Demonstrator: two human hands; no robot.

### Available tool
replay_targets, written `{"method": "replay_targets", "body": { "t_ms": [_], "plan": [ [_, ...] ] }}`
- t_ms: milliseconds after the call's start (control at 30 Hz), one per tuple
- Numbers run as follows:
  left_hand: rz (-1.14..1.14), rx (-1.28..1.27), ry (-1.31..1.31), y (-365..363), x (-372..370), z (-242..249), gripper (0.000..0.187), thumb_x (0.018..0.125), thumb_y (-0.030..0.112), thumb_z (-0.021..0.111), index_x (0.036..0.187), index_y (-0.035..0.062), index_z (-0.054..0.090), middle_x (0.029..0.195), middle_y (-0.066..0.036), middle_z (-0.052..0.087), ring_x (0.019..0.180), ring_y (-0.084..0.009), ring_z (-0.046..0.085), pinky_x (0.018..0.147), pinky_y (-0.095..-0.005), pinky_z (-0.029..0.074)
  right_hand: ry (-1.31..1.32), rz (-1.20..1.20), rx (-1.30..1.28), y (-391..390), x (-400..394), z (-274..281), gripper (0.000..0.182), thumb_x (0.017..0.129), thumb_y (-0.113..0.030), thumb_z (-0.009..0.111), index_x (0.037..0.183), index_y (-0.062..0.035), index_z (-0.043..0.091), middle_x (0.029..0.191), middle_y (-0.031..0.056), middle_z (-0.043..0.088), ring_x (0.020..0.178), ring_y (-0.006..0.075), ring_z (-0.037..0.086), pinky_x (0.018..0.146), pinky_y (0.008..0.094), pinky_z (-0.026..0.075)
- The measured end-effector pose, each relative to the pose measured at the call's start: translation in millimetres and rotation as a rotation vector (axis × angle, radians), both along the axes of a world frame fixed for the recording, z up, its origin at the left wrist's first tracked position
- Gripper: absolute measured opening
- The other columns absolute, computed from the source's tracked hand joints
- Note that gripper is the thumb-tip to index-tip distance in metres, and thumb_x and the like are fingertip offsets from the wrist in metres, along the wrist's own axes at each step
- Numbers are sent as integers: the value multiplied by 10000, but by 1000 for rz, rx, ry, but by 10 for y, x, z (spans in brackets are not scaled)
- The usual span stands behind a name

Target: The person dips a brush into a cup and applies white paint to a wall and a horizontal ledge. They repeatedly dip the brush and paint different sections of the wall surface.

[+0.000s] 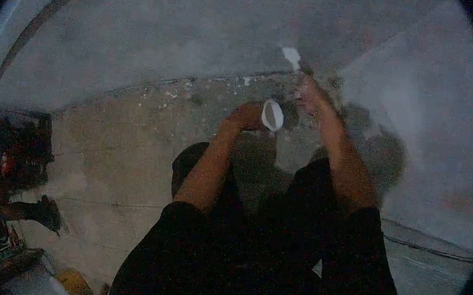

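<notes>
My left hand (245,117) is closed round a small white container (265,115), whose round open mouth faces me. What lies inside it is too dark to make out. Held out further, my right hand (309,96) is closed on a white-tipped hand tool (292,58). The tool's bright end is at the lower part of the grey wall (202,34), just above where it meets the floor. Dim light hides the handle and whether the tip touches the wall.
White specks and flakes lie on the floor (108,157) along the wall's foot. Another pale wall (434,133) stands close on my right. Dark clutter (11,152) fills the left side, with a yellowish object (75,284) at the lower left.
</notes>
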State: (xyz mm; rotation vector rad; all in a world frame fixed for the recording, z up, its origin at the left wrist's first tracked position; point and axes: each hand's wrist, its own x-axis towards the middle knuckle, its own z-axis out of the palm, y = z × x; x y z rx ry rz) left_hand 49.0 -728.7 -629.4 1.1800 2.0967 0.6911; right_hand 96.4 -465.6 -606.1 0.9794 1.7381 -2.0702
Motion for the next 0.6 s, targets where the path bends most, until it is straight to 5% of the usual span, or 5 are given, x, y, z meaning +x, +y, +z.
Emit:
{"method": "replay_targets", "body": {
  "t_ms": [133, 200, 300, 433, 600],
  "plan": [
    [-32, -29, -24, 153, -34, -380, 748, 736, 424, 851, 1344, 78, 586, 1335, -178, 627, 1215, -362, 609, 1025, -507, 486, 131, -285, 241, -668, 264, 1388, 478, 1009, -540, 504, 1275, -145, 544, 1087, 87, 576, 1024, 248, 583, 873, 509, 456],
    [1, -24, -24, 152, 6, -153, 757, 737, 426, 851, 1355, 85, 579, 1342, -176, 624, 1218, -364, 608, 1024, -509, 488, 97, -355, 397, -723, 238, 1573, 443, 1009, -532, 515, 1234, -154, 566, 1010, 66, 581, 954, 219, 592, 795, 466, 495],
    [95, -6, 25, 101, 118, 132, 763, 738, 426, 850, 1365, 94, 571, 1344, -173, 623, 1211, -366, 612, 1010, -510, 500, 358, -430, 234, -365, 39, 931, 478, 1002, -536, 533, 1263, -135, 546, 994, 87, 579, 980, 226, 592, 691, 362, 523],
    [109, -8, 22, -7, 29, 65, 781, 721, 414, 858, 1371, 95, 564, 1347, -172, 620, 1216, -365, 609, 1017, -510, 497, 641, -155, 954, -303, -234, 185, 525, 999, -557, 520, 1218, -82, 557, 989, 101, 599, 938, 213, 624, 603, 310, 510],
    [226, -33, 59, -398, -228, 274, 806, 700, 398, 869, 1379, 98, 555, 1352, -172, 616, 1222, -365, 605, 1026, -511, 493, 224, -43, 812, -349, -523, -900, 584, 1005, -564, 486, 1243, -33, 533, 1025, 155, 606, 975, 262, 623, 687, 398, 522]
  ]
}}
